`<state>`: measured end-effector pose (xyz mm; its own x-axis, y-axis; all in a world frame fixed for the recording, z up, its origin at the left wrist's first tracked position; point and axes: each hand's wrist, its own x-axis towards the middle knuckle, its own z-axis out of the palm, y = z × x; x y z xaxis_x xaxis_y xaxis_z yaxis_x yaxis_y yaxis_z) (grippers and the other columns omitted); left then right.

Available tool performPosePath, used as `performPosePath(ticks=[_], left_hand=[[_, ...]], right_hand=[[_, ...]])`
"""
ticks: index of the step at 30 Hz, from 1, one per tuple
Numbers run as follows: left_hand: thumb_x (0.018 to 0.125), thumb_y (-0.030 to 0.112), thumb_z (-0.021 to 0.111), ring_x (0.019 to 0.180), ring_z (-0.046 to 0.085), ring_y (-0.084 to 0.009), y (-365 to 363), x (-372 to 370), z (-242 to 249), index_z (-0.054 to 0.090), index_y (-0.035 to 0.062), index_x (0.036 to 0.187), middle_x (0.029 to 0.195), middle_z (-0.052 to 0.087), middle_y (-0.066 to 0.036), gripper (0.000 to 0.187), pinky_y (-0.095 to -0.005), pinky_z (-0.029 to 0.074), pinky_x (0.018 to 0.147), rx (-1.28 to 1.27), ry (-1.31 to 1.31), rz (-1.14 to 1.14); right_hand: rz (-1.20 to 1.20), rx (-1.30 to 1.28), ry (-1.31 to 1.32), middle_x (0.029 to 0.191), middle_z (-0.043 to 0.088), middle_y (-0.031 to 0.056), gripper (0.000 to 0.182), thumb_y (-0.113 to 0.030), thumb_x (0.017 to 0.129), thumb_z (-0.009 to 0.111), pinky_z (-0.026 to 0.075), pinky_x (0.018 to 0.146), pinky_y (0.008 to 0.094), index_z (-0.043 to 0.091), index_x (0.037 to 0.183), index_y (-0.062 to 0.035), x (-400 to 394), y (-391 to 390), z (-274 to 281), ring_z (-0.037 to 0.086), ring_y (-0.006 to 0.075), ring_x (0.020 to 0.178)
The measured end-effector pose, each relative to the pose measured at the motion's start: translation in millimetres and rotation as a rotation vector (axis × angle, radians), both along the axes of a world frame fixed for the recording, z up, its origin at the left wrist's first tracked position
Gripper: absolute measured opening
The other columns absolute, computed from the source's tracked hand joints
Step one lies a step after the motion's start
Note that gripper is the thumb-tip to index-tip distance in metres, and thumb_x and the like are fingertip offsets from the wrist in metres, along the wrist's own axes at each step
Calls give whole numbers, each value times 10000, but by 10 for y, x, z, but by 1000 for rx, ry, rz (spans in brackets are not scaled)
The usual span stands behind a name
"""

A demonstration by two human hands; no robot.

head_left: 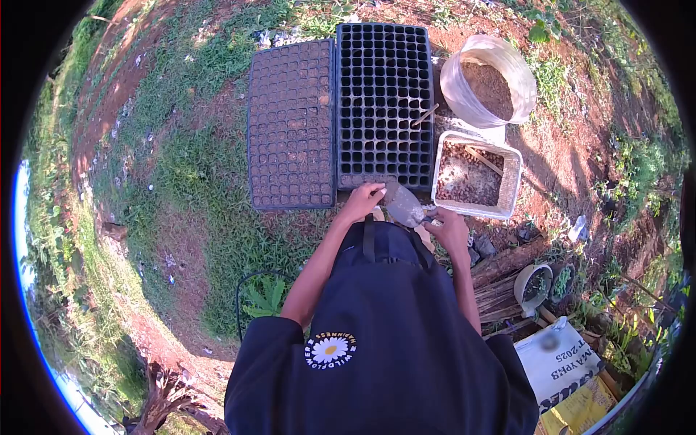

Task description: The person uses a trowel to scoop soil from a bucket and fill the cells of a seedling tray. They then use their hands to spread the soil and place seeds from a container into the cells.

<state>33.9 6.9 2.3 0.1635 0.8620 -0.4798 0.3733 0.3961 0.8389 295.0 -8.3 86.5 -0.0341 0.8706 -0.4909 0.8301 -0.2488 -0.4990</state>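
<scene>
My right hand (448, 229) is closed on the near end of a greyish, translucent scoop-like piece (406, 208), which tilts toward the seedling tray and carries some dark soil at its far end. By that far end is my left hand (365, 201), its fingers drawn together at the tray's near edge; what they pinch, if anything, is too small to make out. Before me lies a black seedling tray (384, 101). Most of its cells look hollow, while the nearest row at the left holds soil. A thin stick (425, 114) rests across its right side.
A second seedling tray (292, 123), filled with brown soil, lies alongside at left. To the right stand a round whitish tub (525, 90) of soil and a white rectangular basin (510, 177) with brown bits and a stick. Logs (511, 261), a small bucket (533, 286) and a printed sack (558, 362) lie nearer.
</scene>
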Motion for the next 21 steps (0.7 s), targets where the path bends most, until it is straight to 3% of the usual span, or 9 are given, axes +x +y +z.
performPosePath(ticks=[4, 7, 9, 16, 18, 19, 21], left_hand=[[961, 304, 613, 940, 695, -291, 19, 25, 34, 636, -3, 1261, 1148, 686, -205, 430, -390, 531, 842, -34, -17, -6], [967, 298, 610, 969, 688, -310, 50, 69, 59, 630, -11, 1262, 1171, 673, -208, 428, -399, 531, 851, -1, 6, -32], [969, 295, 609, 985, 683, -318, 93, 113, 64, 628, -17, 1259, 1188, 662, -211, 427, -401, 531, 855, 15, -12, -43], [966, 264, 604, 1025, 668, -335, 171, 191, 18, 624, -35, 1246, 1221, 639, -222, 410, -403, 526, 876, 44, -42, -100], [964, 260, 604, 1026, 668, -337, 172, 207, 5, 629, -31, 1241, 1224, 639, -223, 402, -403, 522, 885, 64, -36, -92], [962, 255, 604, 1028, 668, -339, 172, 213, 6, 635, -26, 1236, 1227, 638, -224, 394, -404, 518, 893, 84, -30, -83], [962, 259, 604, 1029, 668, -339, 187, 211, 36, 642, -22, 1229, 1220, 644, -226, 390, -403, 514, 901, 63, -26, -83]], right_hand=[[5, 75, 19, 927, 746, 150, 305, -291, 731, 814, 553, 749, 423, 746, 986, -137, 13, -20, -13, 715, 333, 845], [-17, 34, 22, 963, 746, 151, 310, -297, 739, 806, 554, 759, 421, 744, 996, -134, 24, -11, 35, 716, 335, 869], [-39, -23, -1, 1028, 748, 128, 303, -311, 757, 799, 549, 816, 384, 757, 1005, -142, 40, 10, 59, 716, 288, 989], [-64, -42, 5, 1030, 744, 148, 310, -277, 764, 793, 543, 844, 379, 749, 1021, -108, 139, 49, 104, 711, 289, 1015], [-26, 24, 40, 1006, 745, 165, 307, -258, 764, 793, 554, 754, 365, 745, 1015, -88, 179, 44, 53, 741, 274, 868], [-27, 24, 40, 1006, 745, 165, 307, -258, 764, 793, 554, 754, 365, 745, 1015, -88, 188, 45, 46, 741, 274, 868], [-8, 30, 50, 922, 751, 166, 297, -247, 772, 790, 543, 625, 340, 738, 998, -63, 202, 65, 29, 730, 230, 676]])
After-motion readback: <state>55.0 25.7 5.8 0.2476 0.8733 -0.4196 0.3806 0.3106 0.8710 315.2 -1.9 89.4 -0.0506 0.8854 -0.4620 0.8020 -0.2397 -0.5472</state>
